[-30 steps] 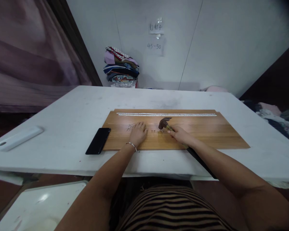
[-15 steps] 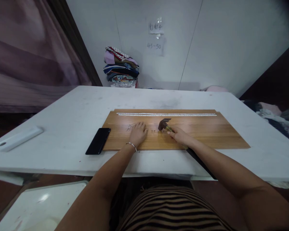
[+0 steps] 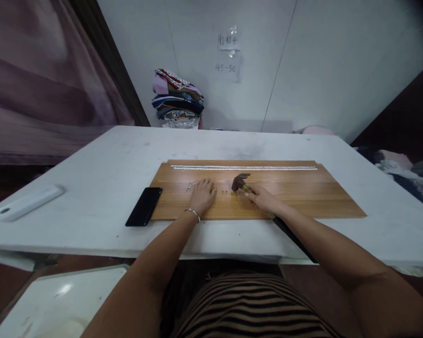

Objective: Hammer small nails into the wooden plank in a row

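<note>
My right hand (image 3: pixel 263 198) is wrapped round the handle of a claw hammer (image 3: pixel 238 182), near its head; the head is low over a wooden board (image 3: pixel 299 197), and I cannot tell whether it touches. The dark end of the handle runs back under my right forearm. My left hand (image 3: pixel 203 195) lies flat on the board, fingers stretched out, with a bracelet at the wrist. Beside its fingertips is a small loose pile of nails (image 3: pixel 190 187). Between my hands, several small nails (image 3: pixel 226 191) stand in the board in a short row.
Two white strips (image 3: pixel 243 168) run along the board's far edge. A black phone (image 3: pixel 144 206) overlaps its left end. On the white table (image 3: pixel 91 188) lies a white plastic piece with a hole (image 3: pixel 31 202). Folded clothes (image 3: pixel 178 98) are stacked beyond the table, against the wall.
</note>
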The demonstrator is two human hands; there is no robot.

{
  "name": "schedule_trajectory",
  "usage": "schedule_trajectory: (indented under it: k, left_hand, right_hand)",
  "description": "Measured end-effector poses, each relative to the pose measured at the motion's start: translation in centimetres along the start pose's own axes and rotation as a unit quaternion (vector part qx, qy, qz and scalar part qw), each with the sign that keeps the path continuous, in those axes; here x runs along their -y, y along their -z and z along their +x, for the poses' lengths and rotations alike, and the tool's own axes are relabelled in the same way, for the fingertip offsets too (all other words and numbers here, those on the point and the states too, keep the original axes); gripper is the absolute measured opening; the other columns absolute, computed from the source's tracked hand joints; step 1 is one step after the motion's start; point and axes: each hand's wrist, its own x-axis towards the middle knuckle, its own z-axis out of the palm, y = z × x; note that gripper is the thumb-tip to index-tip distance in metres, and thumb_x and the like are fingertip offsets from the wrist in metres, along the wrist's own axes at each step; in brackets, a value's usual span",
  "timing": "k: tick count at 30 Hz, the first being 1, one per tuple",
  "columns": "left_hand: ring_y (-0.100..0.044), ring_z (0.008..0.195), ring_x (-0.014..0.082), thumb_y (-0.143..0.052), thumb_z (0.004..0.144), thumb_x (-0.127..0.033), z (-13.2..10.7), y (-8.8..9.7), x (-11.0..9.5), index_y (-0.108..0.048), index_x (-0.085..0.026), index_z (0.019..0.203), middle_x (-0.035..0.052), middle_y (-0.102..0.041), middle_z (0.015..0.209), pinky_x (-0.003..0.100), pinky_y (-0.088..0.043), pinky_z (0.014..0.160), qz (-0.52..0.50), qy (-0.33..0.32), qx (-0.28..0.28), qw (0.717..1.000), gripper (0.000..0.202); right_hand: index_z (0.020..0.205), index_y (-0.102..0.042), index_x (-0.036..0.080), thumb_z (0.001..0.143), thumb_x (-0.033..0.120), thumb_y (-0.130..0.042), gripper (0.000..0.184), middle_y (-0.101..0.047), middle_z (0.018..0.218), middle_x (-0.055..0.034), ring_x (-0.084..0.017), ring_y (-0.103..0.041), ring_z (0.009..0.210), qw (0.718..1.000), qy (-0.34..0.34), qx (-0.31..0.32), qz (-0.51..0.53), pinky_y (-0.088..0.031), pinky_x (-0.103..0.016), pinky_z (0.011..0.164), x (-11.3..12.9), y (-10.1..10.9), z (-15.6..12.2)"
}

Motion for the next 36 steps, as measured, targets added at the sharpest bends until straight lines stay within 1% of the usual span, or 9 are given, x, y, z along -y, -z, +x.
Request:
schedule_trajectory:
  k: [3,8,12,14,18,24,31,36]
  left_hand:
    - [-0.052,0.135,0.029,-0.047,0.101,-0.03,0.02,-0.01,0.0,-0.065,-0.02,0.114,0.0137,-0.064,0.139,0.045,-0.041,0.113,-0.001,0.0,0.0,1.0,0.024]
    - [-0.052,0.135,0.0285,-0.047,0.101,-0.029,0.03,-0.03,-0.01,-0.065,-0.021,0.114,0.0131,-0.065,0.136,0.044,-0.041,0.113,-0.006,0.006,0.001,1.0,0.024]
    - [-0.052,0.135,0.0288,-0.047,0.101,-0.029,0.03,-0.11,0.04,-0.065,-0.021,0.113,0.0136,-0.065,0.136,0.044,-0.041,0.112,-0.009,0.006,-0.001,1.0,0.023]
    - [-0.052,0.135,0.029,-0.047,0.101,-0.029,0.05,-0.16,0.07,-0.065,-0.021,0.114,0.0137,-0.065,0.136,0.044,-0.041,0.112,-0.01,0.005,-0.004,1.0,0.024]
    - [-0.052,0.134,0.0292,-0.047,0.101,-0.03,0.08,-0.14,0.06,-0.065,-0.02,0.114,0.014,-0.065,0.135,0.044,-0.041,0.112,-0.008,0.002,-0.001,1.0,0.024]
    - [-0.053,0.132,0.0288,-0.047,0.101,-0.03,0.06,-0.11,0.06,-0.065,-0.021,0.113,0.0137,-0.065,0.134,0.044,-0.041,0.112,-0.007,-0.001,-0.002,1.0,0.023]
    - [-0.052,0.134,0.029,-0.046,0.101,-0.03,0.08,-0.27,0.2,-0.065,-0.021,0.115,0.0135,-0.065,0.136,0.044,-0.041,0.112,-0.008,0.002,-0.004,1.0,0.025]
    - [-0.052,0.134,0.0292,-0.046,0.101,-0.029,0.1,-0.23,0.17,-0.065,-0.021,0.114,0.0138,-0.065,0.135,0.045,-0.041,0.113,-0.009,0.002,-0.001,1.0,0.024]
  right_hand:
    - [0.093,-0.062,0.018,0.093,0.025,-0.056,0.009,-0.058,0.071,0.0007,-0.014,-0.05,0.064,1.0,-0.002,0.003,0.0,-0.042,-0.026,0.065,0.03,-0.01,-0.13]
    - [0.095,-0.061,0.017,0.094,0.025,-0.054,0.011,-0.055,0.069,0.0014,-0.013,-0.048,0.062,1.0,0.004,0.002,-0.003,-0.039,-0.024,0.059,-0.16,0.28,0.0]
    - [0.093,-0.062,0.017,0.092,0.027,-0.056,0.012,-0.055,0.069,0.0012,-0.013,-0.048,0.062,1.0,0.008,0.002,-0.003,-0.038,-0.023,0.057,-0.38,0.36,0.17]
    - [0.092,-0.062,0.017,0.091,0.028,-0.057,0.012,-0.055,0.07,0.0008,-0.013,-0.049,0.063,1.0,0.012,0.0,-0.004,-0.038,-0.023,0.057,-0.43,0.31,0.21]
    - [0.096,-0.063,0.018,0.091,0.027,-0.058,0.012,-0.056,0.07,0.001,-0.013,-0.049,0.063,1.0,0.003,0.0,-0.004,-0.039,-0.024,0.059,-0.37,0.11,0.16]
    - [0.098,-0.063,0.018,0.093,0.026,-0.056,0.012,-0.058,0.072,0.0006,-0.014,-0.05,0.064,1.0,0.001,0.002,0.002,-0.042,-0.026,0.064,-0.09,0.07,-0.14]
    - [0.095,-0.064,0.018,0.092,0.028,-0.057,0.013,-0.058,0.071,0.0,-0.014,-0.05,0.064,1.0,0.008,-0.005,-0.006,-0.041,-0.025,0.06,-0.39,0.3,0.18]
    - [0.1,-0.066,0.017,0.091,0.029,-0.058,0.017,-0.06,0.071,-0.0003,-0.015,-0.051,0.064,1.0,0.015,-0.004,-0.004,-0.043,-0.026,0.063,-0.33,0.29,0.07]
